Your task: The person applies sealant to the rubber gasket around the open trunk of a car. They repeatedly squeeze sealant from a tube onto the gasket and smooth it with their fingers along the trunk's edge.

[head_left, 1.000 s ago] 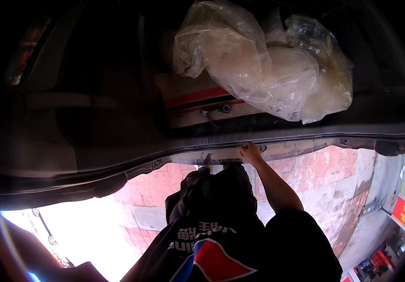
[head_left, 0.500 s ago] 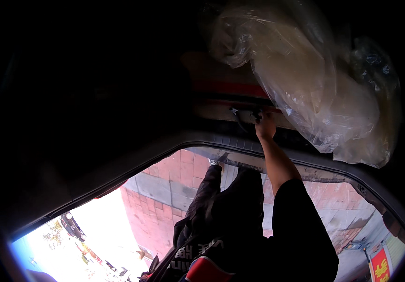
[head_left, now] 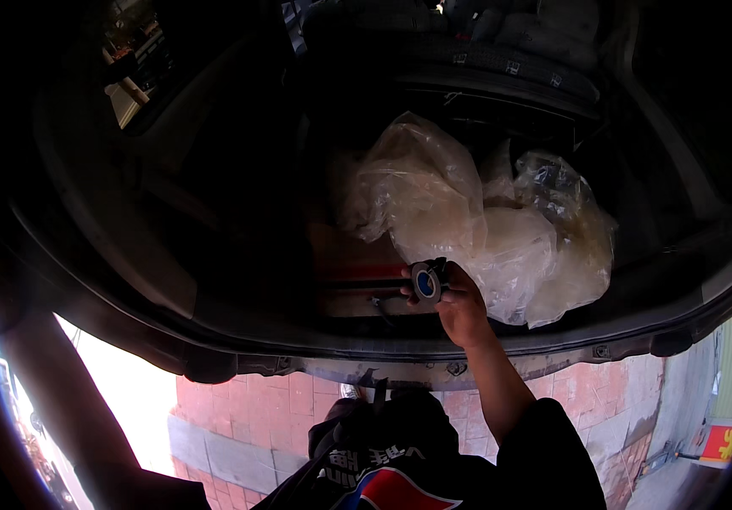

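My right hand [head_left: 459, 302] is closed around a small dark roll of tape [head_left: 425, 284] with a pale ring and a blue centre. It is held over the rear edge of a car's open boot, in front of large crumpled clear plastic bags [head_left: 476, 212]. Beneath and left of the roll lies a red and brown flat piece [head_left: 357, 272], with a thin dark strap or cable [head_left: 380, 308] on it. My left forearm reaches up along the left rim of the picture, and its hand is lost in the dark there.
The boot sill [head_left: 519, 364] runs across between me and the bags. Dark seat backs [head_left: 510, 72] stand behind them. Red and grey paving [head_left: 255, 408] shows below the bumper. A red sign [head_left: 723, 443] stands at the lower right.
The view has shifted, showing more of the boot and the seats. My right hand was reaching down by the strap; now it is raised with the roll of tape in plain sight.
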A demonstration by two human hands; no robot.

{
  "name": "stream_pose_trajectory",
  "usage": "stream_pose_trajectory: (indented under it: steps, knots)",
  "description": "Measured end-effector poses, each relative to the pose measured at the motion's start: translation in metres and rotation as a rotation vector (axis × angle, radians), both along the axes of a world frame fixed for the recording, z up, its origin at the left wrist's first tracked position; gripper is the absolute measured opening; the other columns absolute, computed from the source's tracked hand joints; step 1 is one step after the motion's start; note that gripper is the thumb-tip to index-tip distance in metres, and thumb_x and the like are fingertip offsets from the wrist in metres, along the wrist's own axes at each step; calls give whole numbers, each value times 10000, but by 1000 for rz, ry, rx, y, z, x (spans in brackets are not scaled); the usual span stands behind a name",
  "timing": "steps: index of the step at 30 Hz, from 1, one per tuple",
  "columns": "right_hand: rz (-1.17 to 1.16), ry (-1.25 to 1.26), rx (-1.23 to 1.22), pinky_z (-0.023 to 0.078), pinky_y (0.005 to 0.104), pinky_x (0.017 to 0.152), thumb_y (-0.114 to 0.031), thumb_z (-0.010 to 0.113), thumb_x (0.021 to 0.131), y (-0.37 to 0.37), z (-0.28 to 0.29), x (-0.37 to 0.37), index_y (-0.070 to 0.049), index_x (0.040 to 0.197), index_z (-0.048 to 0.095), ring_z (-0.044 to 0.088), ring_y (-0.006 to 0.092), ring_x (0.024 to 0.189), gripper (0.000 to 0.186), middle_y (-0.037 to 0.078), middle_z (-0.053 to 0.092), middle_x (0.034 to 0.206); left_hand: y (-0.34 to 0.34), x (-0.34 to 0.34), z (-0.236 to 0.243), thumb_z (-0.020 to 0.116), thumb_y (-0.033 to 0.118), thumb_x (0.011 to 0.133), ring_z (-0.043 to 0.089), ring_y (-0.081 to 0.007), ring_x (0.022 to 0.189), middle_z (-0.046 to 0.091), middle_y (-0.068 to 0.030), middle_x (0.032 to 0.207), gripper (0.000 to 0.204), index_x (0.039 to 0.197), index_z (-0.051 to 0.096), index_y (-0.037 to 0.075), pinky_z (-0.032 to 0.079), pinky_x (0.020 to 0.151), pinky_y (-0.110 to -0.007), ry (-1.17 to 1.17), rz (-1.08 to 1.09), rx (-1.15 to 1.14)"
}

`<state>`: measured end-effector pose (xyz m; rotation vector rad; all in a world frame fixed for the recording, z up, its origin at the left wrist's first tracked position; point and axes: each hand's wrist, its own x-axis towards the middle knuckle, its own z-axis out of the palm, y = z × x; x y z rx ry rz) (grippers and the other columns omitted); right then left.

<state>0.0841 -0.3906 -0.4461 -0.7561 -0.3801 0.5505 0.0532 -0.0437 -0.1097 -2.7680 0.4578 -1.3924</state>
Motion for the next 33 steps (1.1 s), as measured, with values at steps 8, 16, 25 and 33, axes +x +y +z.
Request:
stream_pose_trajectory:
  steps: [8,16,25,33]
  knots:
    - [-215,-710,-357,449,379,1039,-185,644,927,27,154,-101,35,1255,562,590,262,1197,403,173,552,1358,-130,-133,-143,728,30,864,588,-215,1086,561,-108,1200,514,1319,494,-16,480,971,-326,517,-625,-1065]
    - [-170,-799,-465,495,367,952,-266,643,947,35,187,-157,29,1156,629,612,252,1158,362,183,595,1274,-100,-169,-111,716,-60,818,657,-263,839,633,-121,946,231,1032,657,1,541,695,-318,155,-583,-633]
    - [517,-121,-310,585,369,855,-374,796,860,16,203,-171,65,1355,530,700,267,1058,714,192,694,1162,-67,-176,-107,637,-147,780,648,-297,803,573,-140,938,314,1054,577,-5,587,743,-427,-391,-472,-235]
    - [54,-208,-581,587,318,664,-243,779,851,-44,217,-158,61,1172,616,732,261,851,471,174,717,994,-33,-200,-106,538,-32,975,658,-314,874,539,-149,993,110,1067,499,14,579,778,-431,-376,-260,-222]
